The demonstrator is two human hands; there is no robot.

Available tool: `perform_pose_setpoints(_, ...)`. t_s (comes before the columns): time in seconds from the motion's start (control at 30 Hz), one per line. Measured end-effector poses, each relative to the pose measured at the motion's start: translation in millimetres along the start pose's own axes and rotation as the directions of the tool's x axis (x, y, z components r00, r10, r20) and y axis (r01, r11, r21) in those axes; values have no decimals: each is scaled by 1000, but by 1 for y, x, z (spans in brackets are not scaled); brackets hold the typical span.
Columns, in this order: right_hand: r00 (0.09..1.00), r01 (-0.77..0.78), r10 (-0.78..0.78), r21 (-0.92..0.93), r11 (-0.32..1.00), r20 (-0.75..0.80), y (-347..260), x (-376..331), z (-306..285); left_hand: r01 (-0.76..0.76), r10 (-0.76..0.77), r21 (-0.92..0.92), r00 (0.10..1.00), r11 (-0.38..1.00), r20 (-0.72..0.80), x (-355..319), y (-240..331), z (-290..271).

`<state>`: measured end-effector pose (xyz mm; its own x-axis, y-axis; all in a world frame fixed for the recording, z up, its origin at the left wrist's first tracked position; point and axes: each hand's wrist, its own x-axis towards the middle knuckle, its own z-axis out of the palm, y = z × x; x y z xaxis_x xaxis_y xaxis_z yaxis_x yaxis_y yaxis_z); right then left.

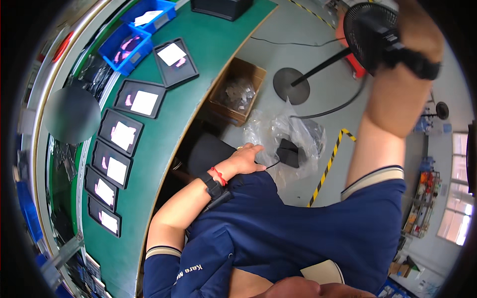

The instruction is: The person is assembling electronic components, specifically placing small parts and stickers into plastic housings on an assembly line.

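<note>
My left hand (247, 158) rests palm down near my lap, fingers spread, with nothing in it. A black band and a red string bracelet (217, 176) circle its wrist. My right arm is raised at the upper right. My right hand (421, 27) is blurred at the edge of the view, in front of a black fan (365, 35), and its fingers cannot be made out. On the green table (164, 134) to my left, several black trays (141, 98) stand in a curved row, each with white paper or cards and most with small pink pieces showing.
Blue bins (125, 48) line the table's far end, near a black box (221, 7). A cardboard box (237, 92) with clear plastic bits stands on the floor beside the table. Clear plastic sheeting (283, 129), the fan's round base (291, 85), cables and yellow-black tape (325, 171) are there too.
</note>
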<state>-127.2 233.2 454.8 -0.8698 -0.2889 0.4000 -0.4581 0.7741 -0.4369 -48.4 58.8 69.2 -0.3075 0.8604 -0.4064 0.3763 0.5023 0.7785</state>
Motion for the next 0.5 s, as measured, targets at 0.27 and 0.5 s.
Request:
perform_pose_setpoints(0.27,995,61,-58,-28,998,76,37,-18,-29,-444,541,-350,800,825,260,41,58,47)
perform_pose_setpoints(0.5,979,154,-153,1,988,134,59,-27,-37,-138,434,-768,880,625,195,16,52,-23)
